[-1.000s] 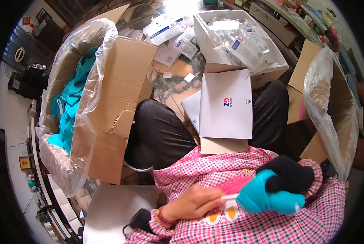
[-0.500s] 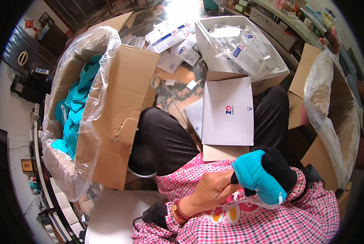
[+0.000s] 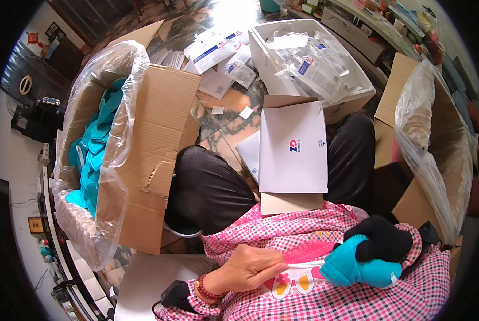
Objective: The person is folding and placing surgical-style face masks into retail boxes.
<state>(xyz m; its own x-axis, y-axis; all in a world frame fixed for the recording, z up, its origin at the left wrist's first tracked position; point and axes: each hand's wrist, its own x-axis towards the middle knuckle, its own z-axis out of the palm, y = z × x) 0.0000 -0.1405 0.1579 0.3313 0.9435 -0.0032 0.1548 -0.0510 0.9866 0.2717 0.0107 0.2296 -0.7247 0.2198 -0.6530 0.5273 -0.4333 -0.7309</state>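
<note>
In my black-gloved right hand (image 3: 383, 239) is a teal padded fabric piece (image 3: 347, 267), bunched up in front of my chest, with a small white tag at its lower end. My bare left hand (image 3: 256, 266), with a beaded bracelet at the wrist, is closed in a pinch on a thin white cord (image 3: 306, 264). That cord runs taut to the near edge of the teal piece. More teal pieces (image 3: 96, 152) like it lie heaped in the plastic-lined carton on my left.
A carton (image 3: 151, 128) stands left, another plastic-lined carton (image 3: 410, 166) right. Between my knees sits a white printed box (image 3: 293, 160). Ahead, a white foam box (image 3: 258, 51) holds packets, beside a pile of packages (image 3: 213, 56) on the tiled floor.
My left hand has moved left and slightly down, away from the teal piece, drawing the white cord out straight. My right hand has lowered a little and moved right with the piece.
</note>
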